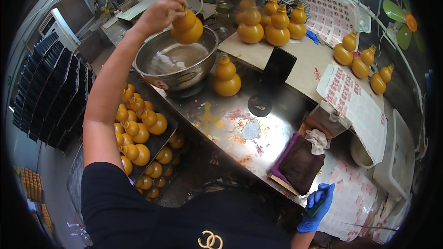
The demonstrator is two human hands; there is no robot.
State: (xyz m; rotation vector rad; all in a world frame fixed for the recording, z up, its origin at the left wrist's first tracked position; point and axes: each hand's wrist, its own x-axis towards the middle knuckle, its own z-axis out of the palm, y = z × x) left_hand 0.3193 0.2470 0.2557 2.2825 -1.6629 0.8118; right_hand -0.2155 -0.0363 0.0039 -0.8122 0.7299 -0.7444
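Note:
My left hand (159, 14) is raised over a steel bowl (152, 71) and grips the neck of an orange gourd-shaped bottle (187, 27), held upright just above the bowl's watery contents. Another such bottle (226, 79) stands on the metal worktop (240, 129) just right of the bowl. My right hand (317, 207), in a blue glove, is low at the table's near edge and holds a small dark green object against sheets of red-printed labels (350, 198).
A tray (157, 143) of several orange bottles sits below on the left. More bottles stand at the back (272, 20) and right (364, 62). A black phone stand (277, 69), a brown cloth (300, 163) and label sheets (355, 106) lie on the table.

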